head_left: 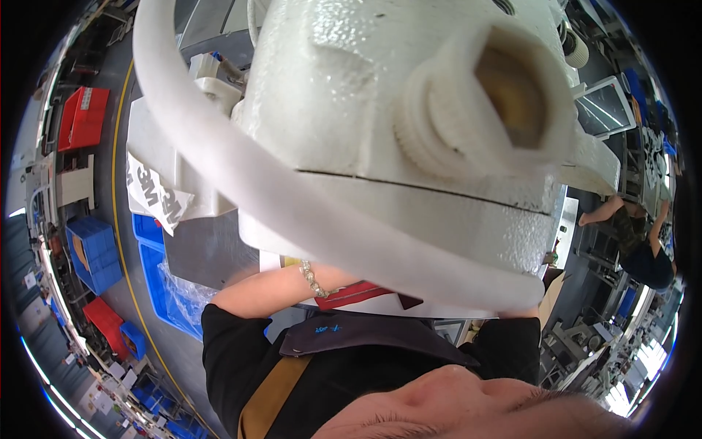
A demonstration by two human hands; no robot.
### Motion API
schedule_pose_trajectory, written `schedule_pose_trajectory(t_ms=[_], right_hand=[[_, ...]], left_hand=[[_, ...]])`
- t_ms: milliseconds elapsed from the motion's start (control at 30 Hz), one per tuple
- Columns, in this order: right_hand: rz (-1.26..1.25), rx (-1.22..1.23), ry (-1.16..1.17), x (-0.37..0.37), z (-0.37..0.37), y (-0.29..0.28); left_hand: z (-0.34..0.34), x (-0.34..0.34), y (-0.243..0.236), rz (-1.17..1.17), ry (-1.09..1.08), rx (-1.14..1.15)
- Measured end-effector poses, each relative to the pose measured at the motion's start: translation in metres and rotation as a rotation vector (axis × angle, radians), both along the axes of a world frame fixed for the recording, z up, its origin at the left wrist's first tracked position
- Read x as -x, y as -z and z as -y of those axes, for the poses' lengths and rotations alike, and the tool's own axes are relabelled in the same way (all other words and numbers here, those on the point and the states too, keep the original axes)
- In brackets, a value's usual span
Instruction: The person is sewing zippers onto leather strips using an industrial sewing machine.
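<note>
A large white machine housing (pixel 336 124) with a glossy textured surface fills the upper middle, very close. A thick white hose (pixel 292 212) curves across in front of it, from the upper left to the lower right. A whitish threaded plastic fitting (pixel 446 110) with a hexagonal opening juts from the housing. My left hand (pixel 335 277) reaches in below the housing, a beaded bracelet (pixel 310 279) at its wrist; its fingers are hidden behind the hose. Close to that wrist lies a dark red strip (pixel 358 294). Only a sliver of my right forearm shows beneath the hose's end; that hand is hidden.
Left of the housing are a grey work surface (pixel 201 252), a white part with printed tape (pixel 153 194) and a blue bin (pixel 153 282) with clear plastic film. Blue crates (pixel 95 252) and a red bin (pixel 84 117) stand farther left. Another person (pixel 647 260) is at the far right.
</note>
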State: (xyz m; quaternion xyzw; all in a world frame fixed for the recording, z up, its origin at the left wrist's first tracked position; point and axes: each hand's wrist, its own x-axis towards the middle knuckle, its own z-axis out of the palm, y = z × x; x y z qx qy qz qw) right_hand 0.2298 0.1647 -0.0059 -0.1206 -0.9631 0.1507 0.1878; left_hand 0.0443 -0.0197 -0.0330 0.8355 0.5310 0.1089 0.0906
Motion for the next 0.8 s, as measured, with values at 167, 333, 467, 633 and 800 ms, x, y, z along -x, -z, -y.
schedule_pose_trajectory(t_ms=[167,333,467,633,800], right_hand=[[0.024,-0.024,-0.007,0.002,0.001,-0.004],[0.118,-0.061,0.037,0.002,0.013,-0.013],[0.13,0.072,-0.106,-0.008,0.012,0.013],[0.063,0.113,-0.129,0.009,0.014,0.01],[0.001,0.102,-0.123,0.011,0.015,0.016]], left_hand=[[-0.005,-0.002,-0.01,-0.039,0.011,-0.086],[-0.015,0.002,-0.024,0.125,-0.111,-0.086],[-0.015,-0.001,-0.029,0.129,-0.137,-0.1],[-0.015,-0.001,-0.03,0.1,-0.135,-0.106],[-0.015,0.0,-0.03,0.092,-0.125,-0.101]])
